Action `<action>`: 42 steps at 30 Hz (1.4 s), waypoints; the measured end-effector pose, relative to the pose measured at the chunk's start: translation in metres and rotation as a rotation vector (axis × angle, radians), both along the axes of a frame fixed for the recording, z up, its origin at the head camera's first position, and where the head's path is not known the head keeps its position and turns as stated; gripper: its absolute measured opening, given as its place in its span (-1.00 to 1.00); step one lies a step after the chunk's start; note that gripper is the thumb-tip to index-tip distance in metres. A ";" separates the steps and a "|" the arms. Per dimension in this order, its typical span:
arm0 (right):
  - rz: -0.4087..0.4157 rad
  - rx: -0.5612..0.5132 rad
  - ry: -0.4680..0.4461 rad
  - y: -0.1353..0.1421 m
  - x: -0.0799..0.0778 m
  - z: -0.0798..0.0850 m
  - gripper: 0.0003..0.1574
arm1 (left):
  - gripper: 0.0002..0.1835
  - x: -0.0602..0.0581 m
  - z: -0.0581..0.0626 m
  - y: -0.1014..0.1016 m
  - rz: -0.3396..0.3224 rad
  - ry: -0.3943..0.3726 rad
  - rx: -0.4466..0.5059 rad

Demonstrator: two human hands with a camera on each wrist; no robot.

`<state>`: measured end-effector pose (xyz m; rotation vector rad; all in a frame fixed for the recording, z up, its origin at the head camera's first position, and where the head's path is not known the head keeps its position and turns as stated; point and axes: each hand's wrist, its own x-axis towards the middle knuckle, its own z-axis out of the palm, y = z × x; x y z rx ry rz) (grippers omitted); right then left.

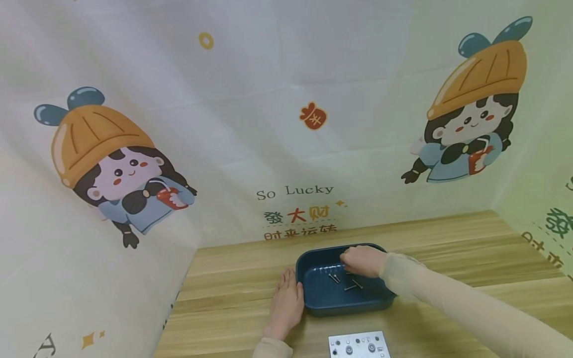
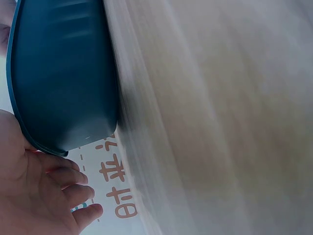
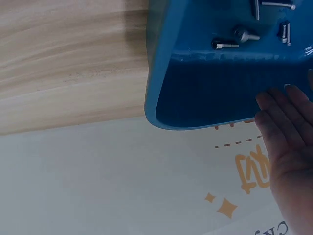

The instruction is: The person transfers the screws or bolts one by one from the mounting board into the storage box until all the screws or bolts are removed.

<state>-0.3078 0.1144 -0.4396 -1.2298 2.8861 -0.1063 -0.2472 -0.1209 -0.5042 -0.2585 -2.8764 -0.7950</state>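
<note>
A dark blue plastic tray (image 1: 344, 303) sits on the wooden table, with several small metal screws (image 1: 353, 286) scattered over its floor. In the right wrist view, screws (image 3: 246, 35) of differing length and thickness lie near the tray's far wall. My left hand (image 1: 288, 301) rests along the tray's left side, its fingers extended and touching the outer wall; the left wrist view shows that hand (image 2: 44, 191) right at the rim. My right hand (image 1: 364, 260) reaches over the far right rim into the tray. Its fingers (image 3: 283, 110) lie loosely extended, and nothing shows between them.
A silvery metal plate (image 1: 359, 345) with holes and round fittings lies in front of the tray, partly cut off by the frame. Behind the wooden table (image 1: 233, 278) hangs a printed cloth (image 1: 233, 124), and more cloth encloses both sides.
</note>
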 end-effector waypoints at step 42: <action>0.436 -0.340 -0.080 -0.020 0.156 -0.044 -0.68 | -0.46 0.000 0.002 -0.002 -0.007 -0.018 0.020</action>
